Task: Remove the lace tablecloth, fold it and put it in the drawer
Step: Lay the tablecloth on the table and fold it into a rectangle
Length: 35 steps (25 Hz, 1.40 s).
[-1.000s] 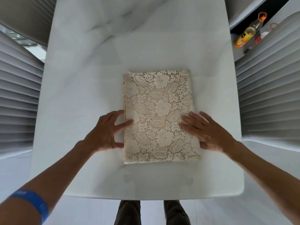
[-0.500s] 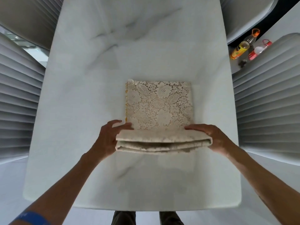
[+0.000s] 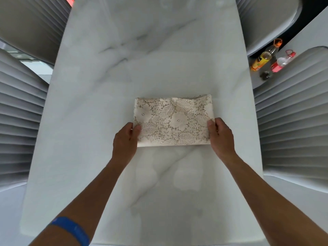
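Folded over once more since 0.5 s ago, the cream floral lace tablecloth [image 3: 173, 120] now lies as a wide, short rectangle on the white grey-veined marble table [image 3: 150, 50], its folded edge toward the person. At its left end the left hand [image 3: 124, 139] pinches the cloth with thumb on top, and the right hand [image 3: 221, 135] pinches the right end the same way. Off to the right, 2 plastic bottles, an orange-labelled one [image 3: 264, 58] and a red-labelled one [image 3: 282, 62], stand on a grey ledge.
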Each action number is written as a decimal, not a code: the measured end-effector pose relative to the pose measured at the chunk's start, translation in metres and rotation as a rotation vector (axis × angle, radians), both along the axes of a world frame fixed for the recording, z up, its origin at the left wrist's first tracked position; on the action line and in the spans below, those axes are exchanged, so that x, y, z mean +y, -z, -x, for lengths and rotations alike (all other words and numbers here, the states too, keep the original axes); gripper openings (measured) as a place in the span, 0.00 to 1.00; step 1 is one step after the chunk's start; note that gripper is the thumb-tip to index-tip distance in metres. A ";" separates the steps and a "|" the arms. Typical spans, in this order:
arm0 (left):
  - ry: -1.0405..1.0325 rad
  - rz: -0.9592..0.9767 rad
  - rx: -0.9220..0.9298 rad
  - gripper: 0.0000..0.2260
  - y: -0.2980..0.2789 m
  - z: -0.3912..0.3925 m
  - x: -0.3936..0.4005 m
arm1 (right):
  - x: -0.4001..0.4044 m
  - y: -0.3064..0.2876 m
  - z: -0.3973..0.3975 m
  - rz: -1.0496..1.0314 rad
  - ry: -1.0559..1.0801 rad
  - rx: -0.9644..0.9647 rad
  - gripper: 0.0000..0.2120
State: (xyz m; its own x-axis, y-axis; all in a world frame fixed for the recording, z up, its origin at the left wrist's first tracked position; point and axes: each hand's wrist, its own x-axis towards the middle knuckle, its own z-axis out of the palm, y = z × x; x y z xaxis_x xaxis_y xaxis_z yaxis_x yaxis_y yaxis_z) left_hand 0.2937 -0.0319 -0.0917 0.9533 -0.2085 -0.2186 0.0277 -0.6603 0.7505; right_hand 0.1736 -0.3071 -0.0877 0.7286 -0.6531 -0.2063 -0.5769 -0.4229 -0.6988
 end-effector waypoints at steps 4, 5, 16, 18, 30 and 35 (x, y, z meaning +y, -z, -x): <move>-0.037 -0.202 -0.037 0.18 0.004 -0.002 -0.013 | 0.005 0.006 -0.010 -0.043 0.115 0.056 0.16; -0.051 -0.238 -0.027 0.19 0.005 -0.002 -0.014 | 0.005 0.006 -0.013 -0.052 0.133 0.088 0.17; 0.724 -0.438 -0.531 0.24 0.016 0.008 -0.057 | 0.043 0.013 -0.058 0.657 -0.558 -0.083 0.19; 0.652 -0.564 -0.458 0.30 0.028 -0.013 -0.059 | 0.029 0.024 -0.067 0.615 -0.546 0.151 0.24; 0.467 -0.534 -0.358 0.31 0.053 -0.044 -0.062 | 0.015 0.052 -0.075 0.563 -0.297 0.276 0.34; 0.183 -0.226 -0.314 0.26 0.030 0.003 -0.033 | 0.022 0.033 -0.046 0.319 -0.085 0.102 0.39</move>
State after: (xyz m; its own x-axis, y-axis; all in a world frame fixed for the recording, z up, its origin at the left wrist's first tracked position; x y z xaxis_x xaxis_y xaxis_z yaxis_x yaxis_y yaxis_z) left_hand 0.2903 -0.0649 -0.1219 0.9326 -0.3606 0.0167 -0.3121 -0.7821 0.5393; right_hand 0.2199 -0.2855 -0.1204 0.7693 -0.6343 -0.0764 -0.5906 -0.6604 -0.4638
